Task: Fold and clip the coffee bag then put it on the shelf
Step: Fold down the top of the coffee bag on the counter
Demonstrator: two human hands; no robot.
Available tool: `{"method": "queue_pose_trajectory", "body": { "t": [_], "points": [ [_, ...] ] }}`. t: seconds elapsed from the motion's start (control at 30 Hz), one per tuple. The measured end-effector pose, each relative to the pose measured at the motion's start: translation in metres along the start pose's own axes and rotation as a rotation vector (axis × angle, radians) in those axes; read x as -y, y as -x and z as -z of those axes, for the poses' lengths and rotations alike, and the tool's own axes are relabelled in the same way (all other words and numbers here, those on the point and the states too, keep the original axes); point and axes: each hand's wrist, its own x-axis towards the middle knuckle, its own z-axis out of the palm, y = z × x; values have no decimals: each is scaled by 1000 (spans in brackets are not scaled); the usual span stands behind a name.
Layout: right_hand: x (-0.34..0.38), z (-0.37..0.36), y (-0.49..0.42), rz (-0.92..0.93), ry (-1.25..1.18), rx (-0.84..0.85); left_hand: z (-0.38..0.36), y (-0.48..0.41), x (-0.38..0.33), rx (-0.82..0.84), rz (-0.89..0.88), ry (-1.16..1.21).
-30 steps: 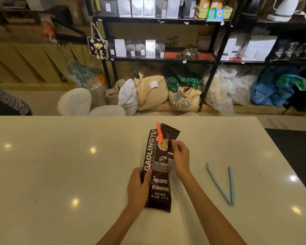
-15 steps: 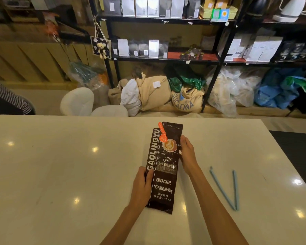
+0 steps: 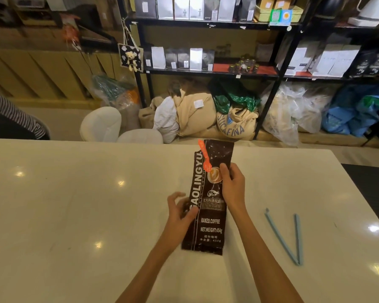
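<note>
A long dark-brown coffee bag (image 3: 210, 224) with white lettering and an orange mark near its top lies flat on the white table (image 3: 74, 215), its top pointing away from me. My right hand (image 3: 231, 186) grips the bag's right edge in its upper half, thumb on the printed face. My left hand (image 3: 179, 213) is at the bag's left edge near the middle, thumb on the face and fingers spread behind the edge. A light-blue bag clip (image 3: 293, 239) lies open in a V on the table to the right, apart from both hands.
Beyond the table's far edge stands a black shelf unit (image 3: 206, 72) with rows of coffee bags and small jars. Sacks (image 3: 195, 114) and plastic bags are piled on the floor under it. A white chair (image 3: 101, 125) is behind the table; a person's striped sleeve (image 3: 15, 119) shows at left.
The bag's folded-over top has been flattened out, so the bag lies longer. My right hand slid up its right edge; my left hand loosened, fingers spreading at the left edge.
</note>
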Motion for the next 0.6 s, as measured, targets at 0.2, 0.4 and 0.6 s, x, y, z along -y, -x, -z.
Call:
{"method": "queue_pose_trajectory", "body": {
  "t": [0.2, 0.4, 0.6],
  "points": [
    [1, 5, 17, 40, 82, 60, -22, -39, -48, -52, -7, -133],
    [-4, 16, 26, 24, 175, -49, -29, -38, -36, 158, 127, -104],
    [7, 16, 25, 79, 217, -158, -35, -42, -38, -27, 77, -117]
  ]
}}
